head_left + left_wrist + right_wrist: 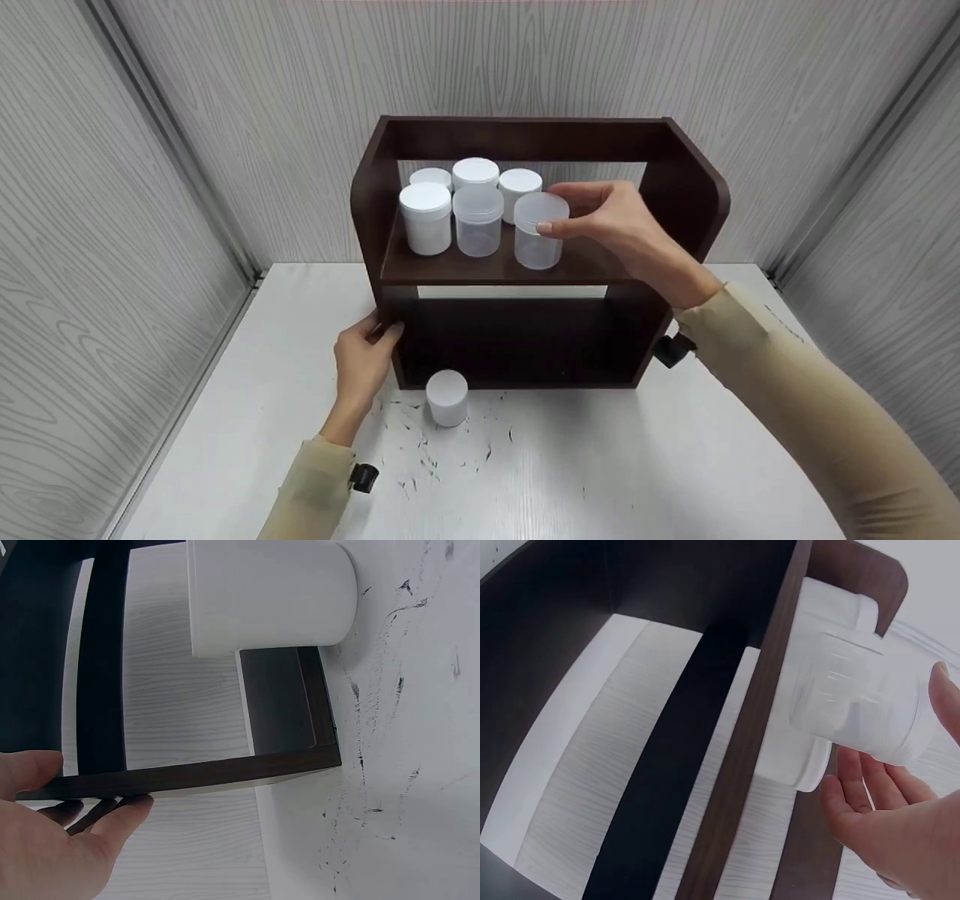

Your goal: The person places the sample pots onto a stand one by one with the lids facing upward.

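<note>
My right hand (619, 225) pinches a translucent plastic jar (538, 251) near its top, thumb in front and fingers behind. This jar is upright at the front of the upper shelf; whether its base touches the board I cannot tell. The right wrist view shows the same jar (847, 694) beside the hand (900, 825). My left hand (364, 367) grips the left side panel of a dark brown wooden shelf rack (502, 271), thumb inside and fingers outside, as the left wrist view shows on the panel (195, 776).
Another translucent jar (478, 229) and several white lidded jars (426, 225) stand on the upper shelf, left of the held one. One white jar (448, 405) is on the white table (600, 465) before the rack's lower left. Grey panelled walls (510, 60) enclose the table.
</note>
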`<state>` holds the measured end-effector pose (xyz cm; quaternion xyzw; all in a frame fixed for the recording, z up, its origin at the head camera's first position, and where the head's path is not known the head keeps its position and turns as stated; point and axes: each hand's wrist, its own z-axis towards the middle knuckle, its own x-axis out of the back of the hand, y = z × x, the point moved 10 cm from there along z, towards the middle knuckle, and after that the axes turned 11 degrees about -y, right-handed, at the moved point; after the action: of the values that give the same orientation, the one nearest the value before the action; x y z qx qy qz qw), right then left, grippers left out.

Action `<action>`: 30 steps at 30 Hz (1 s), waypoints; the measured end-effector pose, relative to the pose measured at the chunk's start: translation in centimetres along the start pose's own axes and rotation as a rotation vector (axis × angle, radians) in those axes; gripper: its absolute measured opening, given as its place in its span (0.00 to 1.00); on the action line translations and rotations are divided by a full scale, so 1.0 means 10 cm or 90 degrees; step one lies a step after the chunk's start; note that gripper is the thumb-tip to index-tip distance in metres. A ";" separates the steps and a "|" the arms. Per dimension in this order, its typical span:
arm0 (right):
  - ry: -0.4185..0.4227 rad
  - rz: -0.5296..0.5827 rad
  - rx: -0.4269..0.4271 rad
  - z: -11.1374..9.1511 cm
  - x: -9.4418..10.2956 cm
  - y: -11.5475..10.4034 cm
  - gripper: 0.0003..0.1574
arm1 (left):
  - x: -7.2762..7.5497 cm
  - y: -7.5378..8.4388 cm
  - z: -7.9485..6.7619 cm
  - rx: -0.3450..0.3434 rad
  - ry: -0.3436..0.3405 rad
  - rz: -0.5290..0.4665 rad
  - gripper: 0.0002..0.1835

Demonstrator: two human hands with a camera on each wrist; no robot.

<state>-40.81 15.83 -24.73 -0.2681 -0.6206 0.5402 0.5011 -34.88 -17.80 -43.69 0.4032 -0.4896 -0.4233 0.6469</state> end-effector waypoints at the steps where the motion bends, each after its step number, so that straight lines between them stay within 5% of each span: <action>1: 0.002 -0.003 -0.002 0.03 0.00 0.01 0.41 | 0.00 0.00 0.00 0.001 0.002 0.001 0.24; 12: -0.002 0.036 0.010 0.17 -0.03 0.09 0.41 | -0.01 0.01 -0.01 -0.012 -0.011 -0.015 0.25; 30: 0.008 0.000 0.003 0.28 -0.01 0.09 0.45 | -0.01 0.01 -0.01 -0.003 0.006 -0.002 0.26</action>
<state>-43.51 14.92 -25.36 -0.2702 -0.6162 0.5397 0.5060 -34.74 -17.66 -43.62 0.4042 -0.4848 -0.4234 0.6499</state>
